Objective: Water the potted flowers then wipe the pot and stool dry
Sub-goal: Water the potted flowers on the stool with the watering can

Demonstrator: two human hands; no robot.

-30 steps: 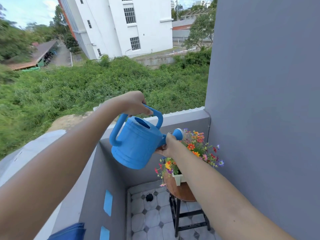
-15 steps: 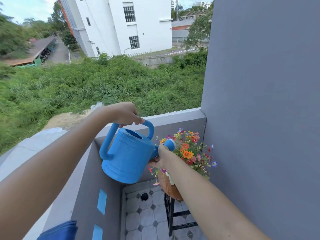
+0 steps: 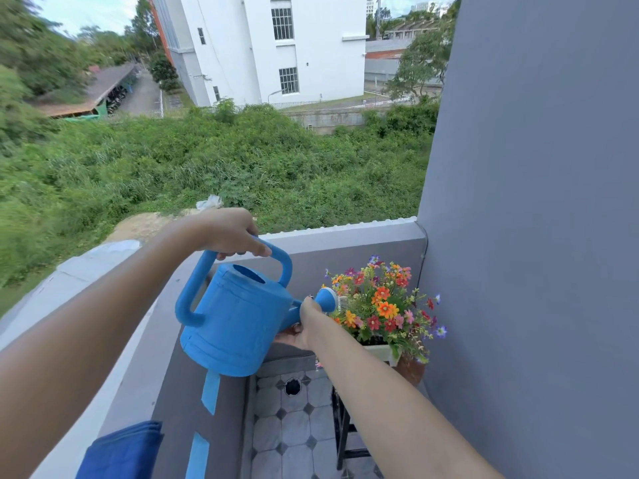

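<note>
With the left hand [image 3: 231,233] gripping the watering can [image 3: 238,323] handle and right hand [image 3: 308,323] curled round its spout, overtilting could flood the flowers [image 3: 380,305] at centre-right.

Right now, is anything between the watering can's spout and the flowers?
Nothing visible: the rose of the watering can sits right at the near edge of the flowers. The right hand grips the spout behind the rose.

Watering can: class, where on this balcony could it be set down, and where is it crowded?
Free: the tiled floor between the parapet wall and the stool, clear of the drain hole; also the ledge top behind the flowers. Crowded: the stool's seat, taken by the pot, and the near ledge, which holds a blue cloth.
</note>
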